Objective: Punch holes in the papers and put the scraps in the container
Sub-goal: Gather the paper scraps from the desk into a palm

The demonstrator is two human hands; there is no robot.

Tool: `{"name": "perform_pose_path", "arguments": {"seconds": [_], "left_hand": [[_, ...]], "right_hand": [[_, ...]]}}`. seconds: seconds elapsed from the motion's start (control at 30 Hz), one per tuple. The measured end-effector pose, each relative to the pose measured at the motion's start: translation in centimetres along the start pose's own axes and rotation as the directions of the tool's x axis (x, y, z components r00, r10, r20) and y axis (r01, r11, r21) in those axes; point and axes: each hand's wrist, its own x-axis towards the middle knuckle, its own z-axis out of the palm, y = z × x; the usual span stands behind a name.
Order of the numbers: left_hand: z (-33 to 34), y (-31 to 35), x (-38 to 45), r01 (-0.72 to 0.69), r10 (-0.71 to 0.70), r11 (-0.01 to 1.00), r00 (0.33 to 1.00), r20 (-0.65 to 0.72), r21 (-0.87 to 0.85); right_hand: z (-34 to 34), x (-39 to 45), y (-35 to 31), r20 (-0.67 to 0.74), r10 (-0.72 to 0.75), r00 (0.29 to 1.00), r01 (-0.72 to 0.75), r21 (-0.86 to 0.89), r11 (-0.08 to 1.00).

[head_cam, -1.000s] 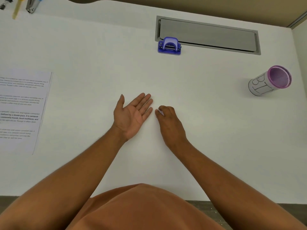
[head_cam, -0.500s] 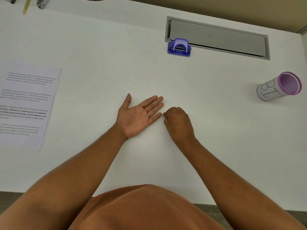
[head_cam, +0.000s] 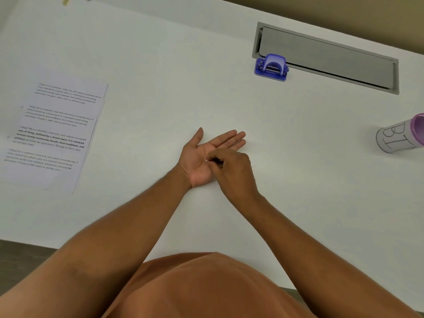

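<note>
Scrap collection was the step in hand, as I judged it. My left hand (head_cam: pixel 207 157) lay palm up at centre frame, fingers straight and spread slightly, serving as a tray. My right hand (head_cam: pixel 231 171) hovered over that palm, fingertips curled together and pinching what looked like a small white scrap (head_cam: pixel 207 160); too small to be sure of.

Papers (head_cam: pixel 54 134), printed with text, lay stacked at the left of the frame, well apart from both hands. I could not make out punched holes in them. Hole punch (head_cam: pixel 271 67), blue, sat toward the upper right beside a grey cable hatch (head_cam: pixel 325 57), nothing under it. Container (head_cam: pixel 401 136), a labelled tube with a purple rim, stood at the right edge, well apart from my hands.

Judgement: punching appeared finished; scraps gathered in my palm had yet to reach the container. No other scraps were discernible on the white desk (head_cam: pixel 298 180).
</note>
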Motion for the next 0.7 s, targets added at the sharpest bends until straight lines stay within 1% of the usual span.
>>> {"name": "perform_pose_path", "arguments": {"seconds": [0.07, 0.17, 0.27, 0.4, 0.47, 0.53, 0.6, 0.63, 0.67, 0.7], "left_hand": [[0.0, -0.1, 0.0, -0.012, 0.012, 1.0, 1.0, -0.014, 0.019], [-0.1, -0.2, 0.2, -0.025, 0.025, 1.0, 1.0, -0.019, 0.02], [-0.2, -0.3, 0.2, -0.038, 0.038, 0.999, 0.999, -0.028, 0.016], [0.0, -0.6, 0.1, -0.073, 0.073, 0.997, 0.996, -0.047, -0.01], [0.2, -0.8, 0.2, -0.116, 0.114, 0.993, 0.991, -0.066, -0.025], [0.3, -0.8, 0.2, -0.155, 0.152, 0.988, 0.985, -0.08, -0.029], [0.4, -0.7, 0.2, -0.184, 0.181, 0.982, 0.98, -0.086, -0.035], [0.4, -0.6, 0.2, -0.199, 0.195, 0.979, 0.977, -0.088, -0.042], [0.3, -0.6, 0.2, -0.212, 0.207, 0.976, 0.974, -0.092, -0.049], [0.3, -0.5, 0.2, -0.224, 0.218, 0.973, 0.971, -0.097, -0.053]], "right_hand": [[-0.1, -0.1, -0.2, 0.017, 0.001, 1.0, -0.001, -0.012, 1.0], [-0.3, -0.5, -0.1, -0.012, -0.014, 1.0, 0.014, 0.0, 1.0], [-0.4, -0.2, 0.2, -0.05, 0.018, 0.999, -0.012, 0.109, 0.994], [-0.7, 0.2, 1.1, -0.081, -0.021, 0.996, 0.036, 0.187, 0.982], [-1.5, 0.5, 1.8, -0.123, -0.04, 0.992, 0.069, 0.239, 0.969], [-2.8, 0.7, 3.0, -0.199, -0.041, 0.979, 0.093, 0.262, 0.96], [-4.3, 0.6, 5.0, -0.266, -0.053, 0.963, 0.108, 0.197, 0.975], [-5.0, 0.5, 6.1, -0.278, -0.083, 0.957, 0.117, 0.108, 0.987], [-5.5, 0.2, 7.1, -0.264, -0.124, 0.957, 0.128, 0.001, 0.992], [-5.7, 0.0, 8.1, -0.219, -0.155, 0.963, 0.136, -0.1, 0.986]]}}
